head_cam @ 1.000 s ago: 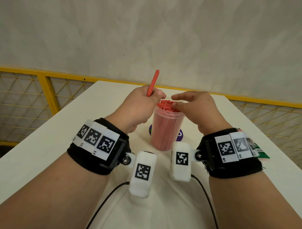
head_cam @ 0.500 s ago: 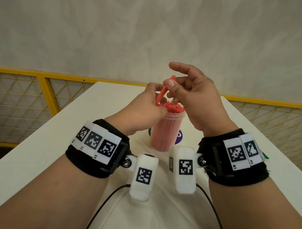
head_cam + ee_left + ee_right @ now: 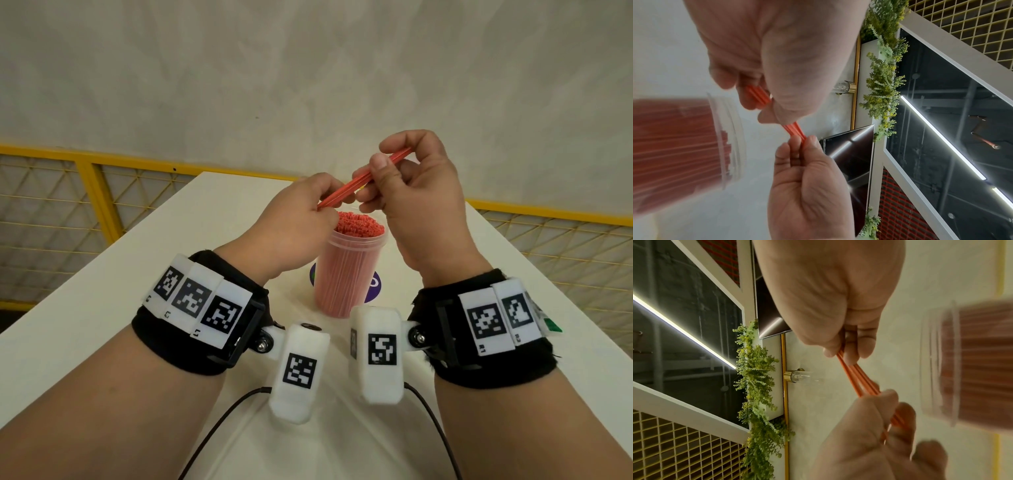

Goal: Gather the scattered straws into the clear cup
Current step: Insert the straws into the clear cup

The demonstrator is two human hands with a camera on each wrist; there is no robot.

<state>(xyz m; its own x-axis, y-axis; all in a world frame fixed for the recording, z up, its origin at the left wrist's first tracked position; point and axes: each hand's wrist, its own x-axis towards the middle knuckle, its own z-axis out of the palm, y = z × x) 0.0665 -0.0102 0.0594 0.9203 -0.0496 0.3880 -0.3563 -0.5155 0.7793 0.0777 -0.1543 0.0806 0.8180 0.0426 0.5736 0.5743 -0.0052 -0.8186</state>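
Observation:
A clear cup (image 3: 347,274) packed with red straws stands mid-table; it also shows blurred in the wrist views (image 3: 674,146) (image 3: 972,363). Just above its rim, a small bundle of red straws (image 3: 363,183) slants up to the right between both hands. My left hand (image 3: 329,205) pinches the lower end, my right hand (image 3: 385,161) pinches the upper end. The left wrist view shows the straws (image 3: 795,131) running from my left fingers (image 3: 748,97) to the right hand (image 3: 803,146). From the right wrist, the same straws (image 3: 857,379) bridge both hands.
The white table (image 3: 102,308) has a purple disc (image 3: 374,289) under the cup. A green packet (image 3: 552,327) lies by the right wrist. Two black cables (image 3: 219,425) trail toward me. A yellow mesh railing (image 3: 89,192) runs behind the table.
My right hand lifted off the cup's top and took hold of the straws' upper end. The straws tipped from upright to slanting right, and both hands rose slightly.

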